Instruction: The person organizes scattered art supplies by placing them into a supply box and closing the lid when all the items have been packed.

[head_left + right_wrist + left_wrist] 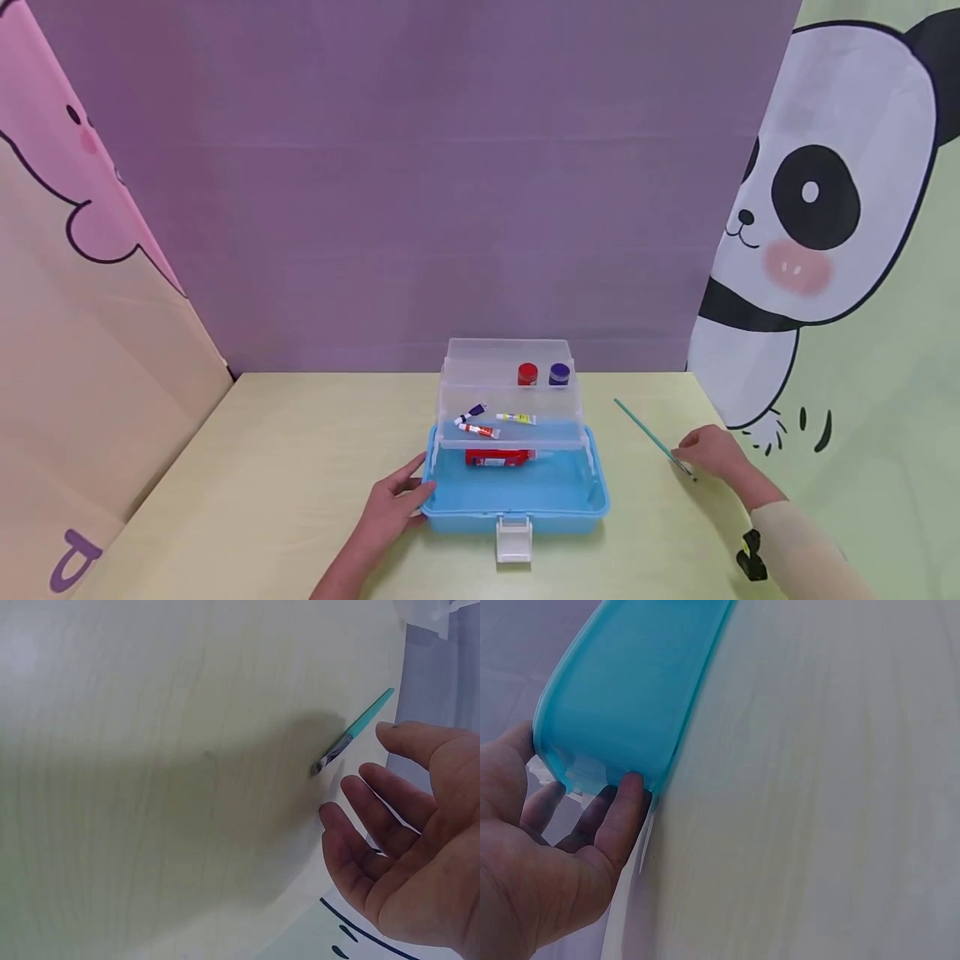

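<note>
A blue plastic toolbox (517,523) with raised clear trays (465,400) stands on the table. My left hand (397,498) grips its left end, thumb and fingers round the blue wall, which the left wrist view shows close up. To the right lies a paintbrush (643,428) with a green handle and its bristles toward me. Just over the brush's lower part is my right hand (712,451). In the right wrist view this hand (420,847) has its thumb and fingers spread apart beside the paintbrush (351,733), holding nothing.
Inside the toolbox lies a red tube (497,457). Small paint tubes (516,418) rest in one tray; a red jar (527,374) and a purple jar (558,374) stand higher up. A white latch (513,542) hangs at the front. A purple backdrop (450,183) rises behind.
</note>
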A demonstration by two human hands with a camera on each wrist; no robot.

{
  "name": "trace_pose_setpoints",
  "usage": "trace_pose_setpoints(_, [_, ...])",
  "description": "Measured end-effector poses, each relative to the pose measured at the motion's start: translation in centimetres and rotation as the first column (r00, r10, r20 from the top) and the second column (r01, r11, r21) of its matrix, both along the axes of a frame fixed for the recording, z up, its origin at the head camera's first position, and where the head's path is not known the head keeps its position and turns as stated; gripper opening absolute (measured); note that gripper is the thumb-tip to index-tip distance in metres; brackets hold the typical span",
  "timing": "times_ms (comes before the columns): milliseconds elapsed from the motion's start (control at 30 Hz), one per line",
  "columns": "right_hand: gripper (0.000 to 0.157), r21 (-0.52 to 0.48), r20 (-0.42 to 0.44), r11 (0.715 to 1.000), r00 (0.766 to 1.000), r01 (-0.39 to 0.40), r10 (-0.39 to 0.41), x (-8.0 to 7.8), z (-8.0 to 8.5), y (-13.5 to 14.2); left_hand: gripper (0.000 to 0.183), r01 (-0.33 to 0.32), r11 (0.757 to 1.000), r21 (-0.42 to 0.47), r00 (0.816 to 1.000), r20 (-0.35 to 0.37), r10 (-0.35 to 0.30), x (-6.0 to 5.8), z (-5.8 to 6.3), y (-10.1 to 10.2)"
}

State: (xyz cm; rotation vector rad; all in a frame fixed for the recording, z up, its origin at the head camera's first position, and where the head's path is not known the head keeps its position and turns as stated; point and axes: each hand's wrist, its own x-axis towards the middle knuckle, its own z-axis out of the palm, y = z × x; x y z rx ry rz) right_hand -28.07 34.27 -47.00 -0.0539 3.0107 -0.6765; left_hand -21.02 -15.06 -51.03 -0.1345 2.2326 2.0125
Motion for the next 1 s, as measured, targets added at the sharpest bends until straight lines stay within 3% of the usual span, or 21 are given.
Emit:
trace_pose_setpoints(367, [0.020,0.087,0.048,0.996,0.998,-0.038,0.034,0.4,-0.7,0.0,0.059,-0.001,1.000,-0.008,1.000,0.022,0.001,0.3,0.2,-0.2])
trace_pose_setpoints(633, [0.019,0.135,0.087,0.991,0.996,-0.021,0.009,0.6,-0.9,0.3,0.058,-0.005,1.000,-0.009,1.000,0.019,0.005,0.1,-0.2,0.0])
trace_pose_setpoints(1000, [0.014,0.143,0.065,0.990,0.998,-0.017,0.007,0.5,-1.0,0.3,0.060,0.009,1.000,-0.026,1.000,0.019,-0.008,0.0,-0.1,-0.1])
